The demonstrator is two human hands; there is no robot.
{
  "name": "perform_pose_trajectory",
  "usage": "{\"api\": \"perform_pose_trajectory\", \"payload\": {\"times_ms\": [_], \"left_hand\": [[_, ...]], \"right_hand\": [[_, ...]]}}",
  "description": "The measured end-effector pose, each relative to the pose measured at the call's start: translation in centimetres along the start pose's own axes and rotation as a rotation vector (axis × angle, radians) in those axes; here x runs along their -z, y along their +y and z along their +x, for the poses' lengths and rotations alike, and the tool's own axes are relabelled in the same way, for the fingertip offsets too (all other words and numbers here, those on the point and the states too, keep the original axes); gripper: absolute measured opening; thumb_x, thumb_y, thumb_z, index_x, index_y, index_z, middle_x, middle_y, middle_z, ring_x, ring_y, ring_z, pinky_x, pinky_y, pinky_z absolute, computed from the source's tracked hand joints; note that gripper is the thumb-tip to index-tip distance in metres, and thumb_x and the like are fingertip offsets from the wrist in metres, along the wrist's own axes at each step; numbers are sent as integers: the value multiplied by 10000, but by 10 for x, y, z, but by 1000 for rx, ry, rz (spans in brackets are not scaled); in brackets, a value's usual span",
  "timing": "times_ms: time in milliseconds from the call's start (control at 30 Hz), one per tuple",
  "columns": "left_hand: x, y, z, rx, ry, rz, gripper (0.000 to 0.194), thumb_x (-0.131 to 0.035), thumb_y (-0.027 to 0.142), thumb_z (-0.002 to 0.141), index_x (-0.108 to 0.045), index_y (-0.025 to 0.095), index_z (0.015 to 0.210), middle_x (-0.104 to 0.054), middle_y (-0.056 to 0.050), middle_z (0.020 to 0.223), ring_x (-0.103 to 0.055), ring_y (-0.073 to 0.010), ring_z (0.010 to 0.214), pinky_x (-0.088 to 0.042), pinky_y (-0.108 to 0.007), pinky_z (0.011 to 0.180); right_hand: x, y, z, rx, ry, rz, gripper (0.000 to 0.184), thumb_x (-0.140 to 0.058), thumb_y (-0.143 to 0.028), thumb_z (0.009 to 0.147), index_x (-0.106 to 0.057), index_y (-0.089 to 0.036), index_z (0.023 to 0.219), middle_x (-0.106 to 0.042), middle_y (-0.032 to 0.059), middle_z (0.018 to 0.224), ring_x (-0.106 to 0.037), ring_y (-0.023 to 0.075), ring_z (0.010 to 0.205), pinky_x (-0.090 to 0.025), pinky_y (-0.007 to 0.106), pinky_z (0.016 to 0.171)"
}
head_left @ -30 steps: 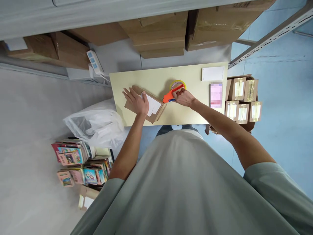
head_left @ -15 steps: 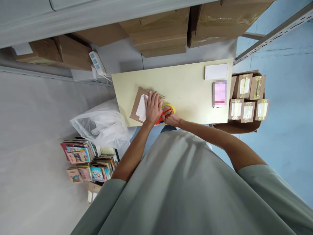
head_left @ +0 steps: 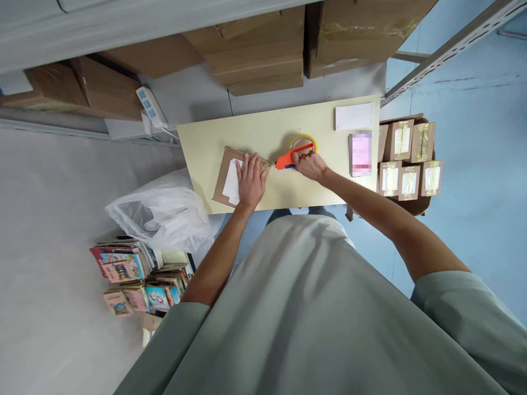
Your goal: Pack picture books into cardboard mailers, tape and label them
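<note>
Well left of the left hand (head_left: pixel 252 184), and lower, toward the person's sleeve: stacked books (head_left: pixel 142 271) with colourful covers. Above them, left of the same hand, a translucent plastic bag (head_left: pixel 168 211) beside the table (head_left: pixel 333 186); farther out beyond the hand, a white power strip (head_left: pixel 152 107). Under the left hand and showing mainly to its left: brown cardboard parcel (head_left: pixel 224 171), flat on the table, white label (head_left: pixel 231 185) partly covered by the fingers. Left hand state: palm down, fingers extended and close together, pressing rather than gripping. Between the two hands: orange tape dispenser (head_left: pixel 286 160), its nose just beside the parcel's right edge, yellow-rimmed roll (head_left: pixel 314 141) above the knuckles. Right hand (head_left: pixel 309 164) state: fingers curled round the dispenser. Right of this hand: a white rectangular item (head_left: pixel 354 117) higher up, a pink-faced rectangle (head_left: pixel 361 154) below it, surface too blurred to read. Farthest right, off the table: small taped boxes (head_left: pixel 408 181), clustered in a carton.
</note>
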State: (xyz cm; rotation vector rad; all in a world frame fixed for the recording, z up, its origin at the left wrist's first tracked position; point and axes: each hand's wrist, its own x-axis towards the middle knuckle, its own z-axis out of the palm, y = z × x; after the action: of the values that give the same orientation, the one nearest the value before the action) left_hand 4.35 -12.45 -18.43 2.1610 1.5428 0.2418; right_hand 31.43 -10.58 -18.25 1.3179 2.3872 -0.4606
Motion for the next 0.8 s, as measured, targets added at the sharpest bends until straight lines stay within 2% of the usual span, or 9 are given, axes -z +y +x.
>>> {"api": "perform_pose_trajectory", "payload": {"times_ms": [100, 233, 333, 400, 500, 567, 600, 700, 800], "left_hand": [[-1, 1, 0, -4, 7, -10, 665, -324, 506, 1185, -522, 143, 1706, -465, -175, 1806, -208, -327, 1782, -25, -637, 1475], [2, 6, -1, 14, 1, -40, 670, -323, 517, 1182, -524, 145, 1702, -456, -177, 1812, -201, -324, 1785, -4, -639, 1474], [10, 6, -2, 14, -18, -83, 678, -325, 562, 1181, -526, 169, 1696, -452, -164, 1819, -209, -313, 1786, -32, -622, 1478], [15, 0, 1, 42, 19, -109, 700, -322, 602, 1179, -503, 172, 1703, -403, -165, 1847, -189, -306, 1792, -74, -596, 1483], [19, -19, 13, 251, 212, -106, 776, -310, 652, 1174, -425, 128, 1735, -329, -224, 1867, -131, -328, 1801, -97, -598, 1481], [16, -31, 24, 401, 310, -82, 821, -294, 668, 1171, -414, 75, 1727, -368, -292, 1828, -159, -375, 1792, -86, -651, 1468], [15, -35, 28, 430, 325, -72, 827, -289, 670, 1171, -428, 63, 1716, -405, -310, 1802, -189, -394, 1784, -78, -678, 1461], [9, -32, 32, 349, 299, -50, 781, -276, 645, 1180, -471, 94, 1697, -484, -289, 1762, -237, -384, 1775, -51, -689, 1456], [7, -9, 19, 218, 230, -24, 715, -254, 599, 1193, -496, 146, 1691, -504, -236, 1768, -235, -327, 1780, -30, -638, 1468]], "right_hand": [[8, 5, 13, -5, 2, 1, 544, -230, -195, 1154, -451, 88, 1562, -816, 297, 1112, -771, 335, 991, -476, 424, 907], [15, 4, 30, 29, 12, -15, 559, -235, -114, 1119, -433, 71, 1608, -814, 270, 1167, -769, 324, 1026, -466, 444, 988], [16, 8, 36, 60, 22, -48, 571, -236, -126, 1122, -433, 64, 1624, -802, 261, 1210, -764, 333, 1059, -456, 474, 1048], [17, 10, 37, 79, 25, -65, 578, -233, -141, 1126, -430, 69, 1626, -793, 269, 1230, -761, 348, 1070, -454, 496, 1059], [21, 9, 36, 105, 29, -64, 585, -240, -191, 1142, -415, 97, 1621, -780, 300, 1248, -759, 376, 1086, -465, 522, 1048], [24, 7, 34, 136, 33, -56, 583, -244, -192, 1148, -410, 117, 1613, -776, 316, 1247, -761, 388, 1101, -480, 528, 1031], [25, 4, 33, 156, 32, -56, 573, -241, -156, 1138, -413, 121, 1609, -777, 320, 1242, -764, 389, 1106, -488, 528, 1022], [24, -8, 24, 238, 13, -50, 579, -242, -21, 1077, -438, 103, 1608, -789, 315, 1229, -784, 381, 1110, -515, 527, 1004], [15, -35, 9, 325, -9, -6, 570, -293, 5, 1059, -482, 91, 1590, -809, 305, 1184, -806, 375, 1072, -559, 532, 962]]}}
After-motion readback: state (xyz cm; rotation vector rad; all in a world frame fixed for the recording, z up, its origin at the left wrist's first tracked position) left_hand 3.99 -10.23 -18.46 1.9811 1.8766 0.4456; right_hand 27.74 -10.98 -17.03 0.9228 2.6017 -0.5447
